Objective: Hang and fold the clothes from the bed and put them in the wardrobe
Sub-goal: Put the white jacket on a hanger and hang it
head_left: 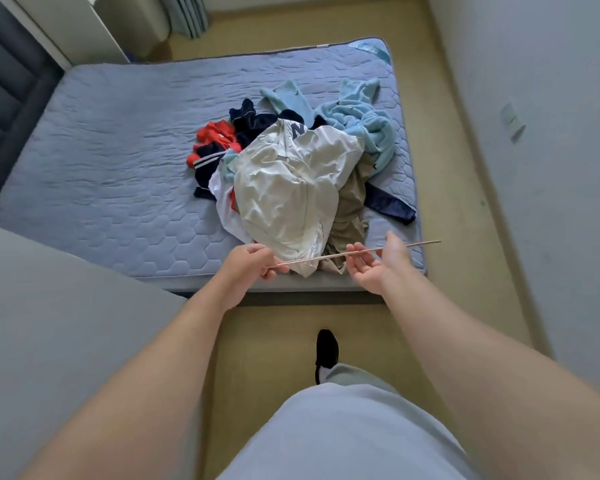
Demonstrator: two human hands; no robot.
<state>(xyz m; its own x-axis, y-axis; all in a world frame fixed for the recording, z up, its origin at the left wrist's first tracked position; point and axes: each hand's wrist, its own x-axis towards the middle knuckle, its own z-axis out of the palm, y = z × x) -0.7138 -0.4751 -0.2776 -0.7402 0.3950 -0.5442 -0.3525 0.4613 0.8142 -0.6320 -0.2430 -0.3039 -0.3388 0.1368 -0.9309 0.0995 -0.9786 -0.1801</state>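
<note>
Early stage: clothes pile lies unsorted on bed, near its foot edge; nothing hung or folded in view. Left grip pinches one end of thin rod, possibly a hanger edge-on; right grip loose-fingered under it, clamped or not I cannot tell

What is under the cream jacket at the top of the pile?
Poking out from beneath the cream jacket: a tan garment, a navy garment, a white piece and light-blue fleece. Anything beneath its middle is covered.
</note>
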